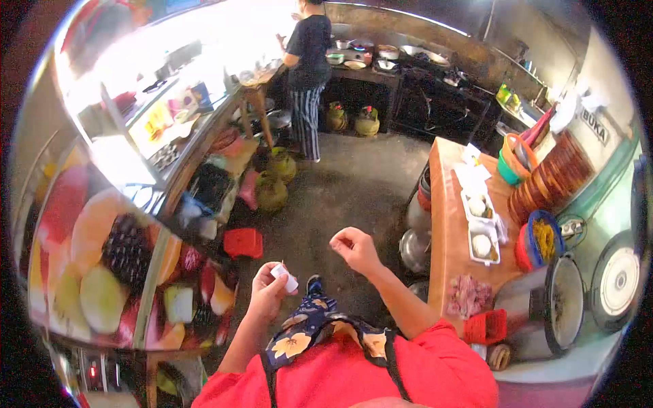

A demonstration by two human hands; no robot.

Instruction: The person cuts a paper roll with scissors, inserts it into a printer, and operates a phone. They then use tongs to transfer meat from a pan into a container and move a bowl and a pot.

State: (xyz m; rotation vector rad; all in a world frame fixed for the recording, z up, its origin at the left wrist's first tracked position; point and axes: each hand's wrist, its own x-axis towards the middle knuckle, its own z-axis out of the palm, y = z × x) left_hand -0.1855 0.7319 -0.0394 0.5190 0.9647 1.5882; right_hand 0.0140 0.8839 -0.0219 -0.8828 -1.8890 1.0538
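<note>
Red shirt (pixel 381 367) nearest; beyond it, your left hand (pixel 267 283) is clamped on the white cylinder (pixel 289 282), its long axis apparently slanting rightward and toward you. It lies left of your right hand (pixel 357 251), whose fingers curl; whether they meet cannot be told.

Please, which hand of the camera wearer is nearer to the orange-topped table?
Right. The right hand is raised left of the orange-topped table, not touching it. The left hand, holding a small white object, is farther left, away from the table.
</note>
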